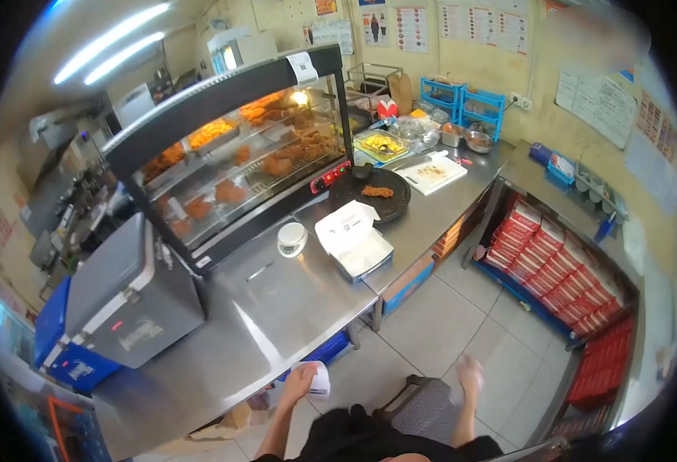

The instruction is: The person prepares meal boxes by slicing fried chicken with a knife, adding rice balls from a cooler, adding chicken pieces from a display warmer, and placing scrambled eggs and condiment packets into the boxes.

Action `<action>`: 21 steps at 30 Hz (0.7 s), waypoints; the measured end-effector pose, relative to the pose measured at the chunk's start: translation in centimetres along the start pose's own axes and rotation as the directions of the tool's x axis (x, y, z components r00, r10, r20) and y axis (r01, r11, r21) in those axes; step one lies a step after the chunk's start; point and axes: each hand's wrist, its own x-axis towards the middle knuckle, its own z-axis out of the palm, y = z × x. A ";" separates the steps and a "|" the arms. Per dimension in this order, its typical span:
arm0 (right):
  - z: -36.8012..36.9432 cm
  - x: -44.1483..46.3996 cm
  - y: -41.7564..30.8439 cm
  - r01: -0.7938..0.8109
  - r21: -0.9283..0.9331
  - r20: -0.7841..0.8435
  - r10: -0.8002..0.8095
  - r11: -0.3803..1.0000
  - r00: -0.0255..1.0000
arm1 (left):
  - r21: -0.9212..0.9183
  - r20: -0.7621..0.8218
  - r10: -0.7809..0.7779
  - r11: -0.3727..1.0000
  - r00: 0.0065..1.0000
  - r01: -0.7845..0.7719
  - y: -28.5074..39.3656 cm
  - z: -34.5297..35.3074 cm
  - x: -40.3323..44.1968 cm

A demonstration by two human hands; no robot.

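Note:
My left hand (300, 380) is closed on a white paper piece (320, 380), curved and with some print on it, just off the counter's front edge. Whether it is a sheet, a sleeve or a folded carton I cannot make out. Over the floor by a grey stool (431, 412), my right hand (469, 373) is raised and smeared by motion, so its fingers are unclear. On the steel counter (223, 339) an open white takeaway box (350, 231) stands with its lid up. A small white kitchen scale (292, 240) sits left of it. Behind the box, one fried chicken piece (378, 192) lies on a round black tray (396, 206).
A glass heated display case (238, 169) holds fried food. Grey and blue cooler boxes (142, 300) stand at the counter's left end. Farther right are a white cutting board (432, 173) and blue racks (481, 108). Red-and-white cartons (546, 262) fill the shelf at right.

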 end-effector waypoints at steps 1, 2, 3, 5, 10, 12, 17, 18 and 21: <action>0.2 4.2 -6.6 0.055 0.064 0.098 -0.061 0.996 0.993 | -0.026 0.015 -0.018 0.999 1.000 0.018 2.6 -0.8 1.7; 3.7 10.6 -8.2 0.184 0.224 0.246 -0.238 0.957 0.939 | 0.081 0.120 -0.105 0.992 0.987 0.096 6.2 -1.7 3.4; 5.7 16.1 -12.3 0.364 0.252 0.278 -0.427 0.897 0.860 | 0.192 0.213 -0.191 0.970 0.958 0.151 8.4 -1.8 5.3; 9.1 26.1 -21.3 0.594 0.216 0.231 -0.632 0.775 0.740 | 0.310 0.129 -0.133 0.947 0.983 0.087 8.3 -0.3 9.9; 12.0 39.1 -41.7 0.815 -0.088 0.468 -0.698 0.573 0.542 | 0.417 -0.066 -0.299 0.859 0.952 0.298 13.8 3.7 22.4; 15.0 44.2 -45.2 0.786 -0.072 0.427 -0.693 0.615 0.581 | 0.368 -0.064 -0.387 0.848 0.920 0.383 13.5 5.8 27.3; 21.4 52.4 -49.7 0.842 -0.125 0.691 -0.563 0.524 0.453 | 0.424 -0.317 -0.443 0.725 0.839 0.543 12.7 9.2 33.2; 22.5 53.5 -49.7 0.886 -0.094 0.643 -0.652 0.453 0.402 | 0.477 -0.407 -0.394 0.678 0.824 0.560 12.2 10.5 33.2; 21.3 57.7 -50.4 0.826 0.277 0.699 -0.693 0.490 0.176 | 0.309 -0.524 -0.333 0.784 0.784 0.539 14.6 12.6 32.9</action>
